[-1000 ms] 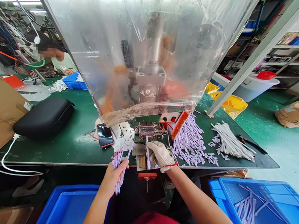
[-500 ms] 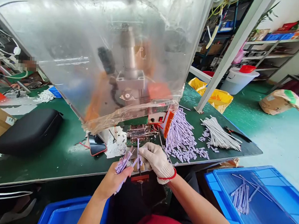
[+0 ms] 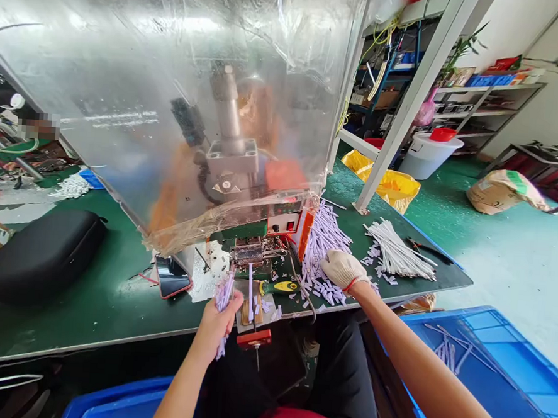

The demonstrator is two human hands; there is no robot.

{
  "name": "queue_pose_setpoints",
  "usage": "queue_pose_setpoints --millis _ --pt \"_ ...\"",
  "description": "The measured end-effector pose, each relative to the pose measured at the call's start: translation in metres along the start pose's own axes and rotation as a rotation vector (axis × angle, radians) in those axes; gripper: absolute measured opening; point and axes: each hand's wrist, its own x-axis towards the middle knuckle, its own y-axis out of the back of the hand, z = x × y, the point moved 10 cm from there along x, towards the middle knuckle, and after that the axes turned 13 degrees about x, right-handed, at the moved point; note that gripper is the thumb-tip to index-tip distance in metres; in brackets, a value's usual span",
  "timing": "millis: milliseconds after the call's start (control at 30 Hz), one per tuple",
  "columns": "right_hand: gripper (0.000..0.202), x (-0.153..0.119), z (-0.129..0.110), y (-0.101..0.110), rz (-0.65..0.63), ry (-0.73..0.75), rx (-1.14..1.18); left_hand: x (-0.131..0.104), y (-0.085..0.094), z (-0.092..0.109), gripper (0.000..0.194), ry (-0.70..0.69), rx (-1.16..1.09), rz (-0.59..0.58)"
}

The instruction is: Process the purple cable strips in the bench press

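My bare left hand (image 3: 220, 322) is closed around a bundle of thin lilac strips (image 3: 224, 289), held upright at the bench's front edge. My right hand (image 3: 344, 270), in a white knitted glove with a red cuff, rests on a pile of lilac strips (image 3: 325, 234). Its fingers are curled in; what they hold, if anything, is hidden. Between the hands, a single lilac strip (image 3: 251, 289) lies in front of a small metal fixture (image 3: 248, 251) under the press. Below it sits a red block (image 3: 253, 338) on a rod.
A cloudy plastic guard (image 3: 137, 118) covers the press. A yellow-green screwdriver (image 3: 278, 287) and a phone (image 3: 173, 275) lie near the fixture. White strips (image 3: 402, 251) and black-handled pliers (image 3: 428, 249) are at right. Blue bins (image 3: 502, 336) stand below the bench; a black case (image 3: 40, 254) lies left.
My right hand has moved right, from the strip before the fixture to the lilac pile. The screwdriver now shows. My left hand still holds its bundle, now turned more upright. The camera view has shifted slightly.
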Motion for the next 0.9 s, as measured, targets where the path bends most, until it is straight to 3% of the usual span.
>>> queue_pose_setpoints --millis 133,300,367,467,600,733,900 --pt "0.026 0.002 0.004 -0.005 -0.077 -0.065 0.300 0.014 -0.020 0.008 0.048 0.022 0.117 0.015" --pt "0.022 -0.028 0.003 -0.006 -0.114 -0.074 1.237 0.015 -0.015 0.012 0.041 0.016 0.074 0.004" --pt "0.027 -0.051 -0.007 -0.012 -0.143 -0.079 1.431 0.010 -0.008 0.011 0.039 -0.002 0.021 -0.006" --pt "0.032 -0.087 -0.043 -0.030 -0.271 -0.090 1.491 0.001 0.014 0.002 0.039 0.022 -0.019 0.072" --pt "0.043 -0.113 -0.116 -0.058 -0.478 -0.011 1.414 -0.012 0.037 -0.015 0.042 0.074 -0.071 0.180" --pt "0.047 -0.101 -0.165 -0.086 -0.529 0.025 1.301 -0.023 0.044 -0.028 0.044 0.096 -0.121 0.223" --pt "0.045 -0.075 -0.175 -0.114 -0.503 -0.069 1.317 -0.032 0.045 -0.039 0.051 0.146 -0.180 0.221"
